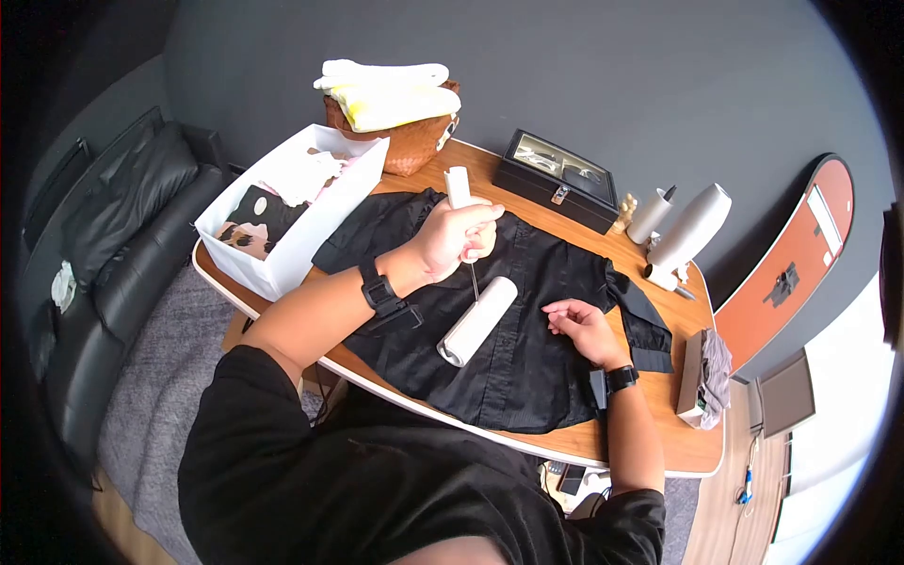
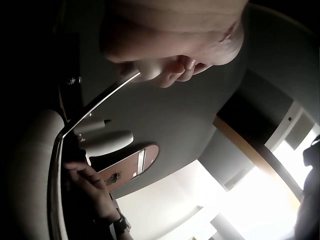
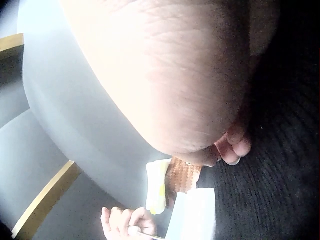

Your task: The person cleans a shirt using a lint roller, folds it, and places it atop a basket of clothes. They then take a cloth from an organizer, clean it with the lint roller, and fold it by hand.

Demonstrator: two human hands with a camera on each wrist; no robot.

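My left hand (image 1: 454, 240) grips the white handle (image 1: 459, 185) of a lint roller, its fingers curled round it. A thin bent metal rod (image 2: 104, 98) runs from the handle to the white roll (image 1: 478, 323), which lies across a black shirt (image 1: 539, 282). The shirt is spread on the wooden table with one sleeve (image 1: 642, 320) out to the right. Over the shirt's right part is my right hand (image 1: 584, 330), fingers loosely bent and holding nothing. In the right wrist view, its fingertips (image 3: 235, 145) are right by the black fabric.
A white box (image 1: 273, 273) of folded clothes stands at the left, beside a brown woven basket (image 1: 405, 146) topped with towels (image 1: 386, 94). A black glasses case (image 1: 556, 179) is at the back. Bottles (image 1: 650, 218), a silver-grey appliance (image 1: 692, 231) and a small box (image 1: 695, 386) line the right side.
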